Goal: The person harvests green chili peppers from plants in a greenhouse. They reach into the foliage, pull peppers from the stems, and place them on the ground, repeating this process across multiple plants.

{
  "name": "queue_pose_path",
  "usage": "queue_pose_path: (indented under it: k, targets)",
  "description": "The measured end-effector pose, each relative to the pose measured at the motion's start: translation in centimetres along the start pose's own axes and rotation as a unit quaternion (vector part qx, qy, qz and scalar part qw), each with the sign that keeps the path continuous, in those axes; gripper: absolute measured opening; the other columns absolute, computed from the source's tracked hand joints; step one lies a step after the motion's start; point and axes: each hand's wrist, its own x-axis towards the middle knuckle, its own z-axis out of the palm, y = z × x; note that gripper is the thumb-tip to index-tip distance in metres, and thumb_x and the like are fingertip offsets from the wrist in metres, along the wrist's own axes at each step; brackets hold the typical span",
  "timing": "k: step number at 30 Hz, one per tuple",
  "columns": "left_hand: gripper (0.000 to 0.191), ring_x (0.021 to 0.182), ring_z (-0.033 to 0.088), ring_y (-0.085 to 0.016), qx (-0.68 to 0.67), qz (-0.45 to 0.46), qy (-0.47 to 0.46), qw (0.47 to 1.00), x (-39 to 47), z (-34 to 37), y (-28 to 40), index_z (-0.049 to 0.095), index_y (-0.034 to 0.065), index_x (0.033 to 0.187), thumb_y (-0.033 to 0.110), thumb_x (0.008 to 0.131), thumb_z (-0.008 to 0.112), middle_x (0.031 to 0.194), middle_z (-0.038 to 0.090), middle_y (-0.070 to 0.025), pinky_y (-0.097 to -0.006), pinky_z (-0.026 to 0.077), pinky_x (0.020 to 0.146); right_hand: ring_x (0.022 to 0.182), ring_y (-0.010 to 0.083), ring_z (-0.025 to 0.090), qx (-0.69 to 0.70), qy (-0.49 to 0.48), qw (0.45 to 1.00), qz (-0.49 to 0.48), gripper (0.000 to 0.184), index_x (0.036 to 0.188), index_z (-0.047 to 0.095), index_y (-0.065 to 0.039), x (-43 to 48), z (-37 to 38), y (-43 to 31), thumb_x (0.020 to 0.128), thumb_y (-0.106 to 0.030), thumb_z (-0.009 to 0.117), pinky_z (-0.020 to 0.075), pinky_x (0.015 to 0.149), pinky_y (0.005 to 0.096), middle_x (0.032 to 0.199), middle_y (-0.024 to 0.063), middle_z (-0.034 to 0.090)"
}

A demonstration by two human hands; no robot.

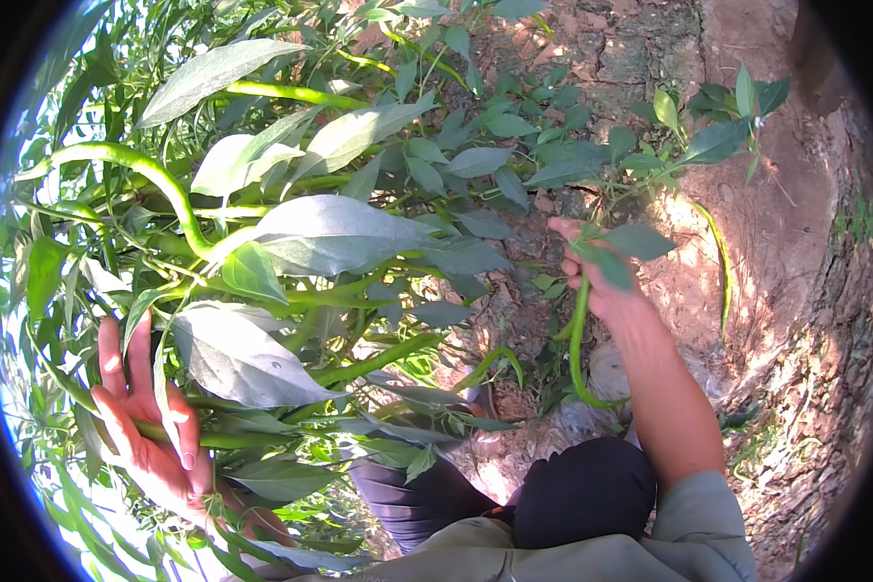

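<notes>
Among the leaves at the lower left is my left hand (pixel 149 436), palm up with some fingers spread. A long green chili pepper (pixel 240 439) runs across its palm and behind one finger; whether it is gripped is unclear. Right of the plants, my right hand (pixel 598 273) has curled fingers, partly hidden by green leaves (pixel 636 241). Long green peppers (pixel 576 356) hang down from it, one with a curved tip. A large curved pepper (pixel 142 161) shows in the foliage above my left hand, and another pepper (pixel 298 93) is farther up.
Dense pepper plants with broad leaves (pixel 335 229) fill the left and middle. On the brown soil (pixel 764 240) to the right, a thin green pepper (pixel 724 262) lies near a small leafy branch (pixel 713 138). My dark-clothed knee (pixel 586 491) is below my right hand, beside crumpled clear plastic (pixel 611 371).
</notes>
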Motion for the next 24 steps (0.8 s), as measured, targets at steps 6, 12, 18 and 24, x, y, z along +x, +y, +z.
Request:
queue_pose_path:
  k: [6,12,18,24]
  targets:
    - [0.062,0.041,0.045,-0.006,-0.005,-0.003,-0.042,0.999,0.0,-1.2,-0.2,0.026,-0.0013,0.160,0.040,0.114,0.034,0.151,0.047,-0.0300,-0.0168,0.030,0.028,0.054,0.0045,0.041,0.022,-0.023,0.999,-0.039,0.019,0.103,0.068,-0.008,6.0,6.0,2.0,0.100,-0.027,0.070,0.0297,0.046,0.0233,0.074,-0.0043,0.054]
    - [0.063,0.052,0.056,-0.008,0.025,-0.011,-0.051,0.998,0.3,-2.7,-0.2,0.018,0.0029,0.162,0.039,0.113,0.037,0.160,0.039,-0.0235,-0.0177,0.031,0.028,0.054,0.0102,0.047,-0.011,0.022,0.999,-0.043,0.026,0.087,0.058,-0.007,11.0,5.4,4.2,0.099,-0.027,0.070,0.0331,0.045,0.0298,0.070,-0.0009,0.053]
    - [0.063,0.053,0.056,-0.008,0.003,-0.015,-0.092,0.996,0.7,-1.7,-0.3,0.020,0.0031,0.162,0.038,0.113,0.038,0.160,0.038,-0.0255,-0.0171,0.031,0.029,0.057,0.0088,0.046,-0.070,0.042,0.996,-0.022,0.008,0.104,0.061,-0.005,12.6,4.7,6.2,0.099,-0.011,0.061,0.0296,0.047,0.0270,0.091,0.0058,0.069]
    - [0.062,0.047,0.050,-0.006,0.005,0.007,-0.015,1.000,0.4,-1.3,-0.4,0.026,0.0004,0.160,0.040,0.113,0.037,0.152,0.045,-0.0304,-0.0168,0.030,0.028,0.054,0.0066,0.043,0.030,-0.160,0.984,-0.066,0.011,0.110,0.056,-0.009,8.6,3.9,4.3,0.103,-0.015,0.061,0.0303,0.045,0.0253,0.090,0.0045,0.065]
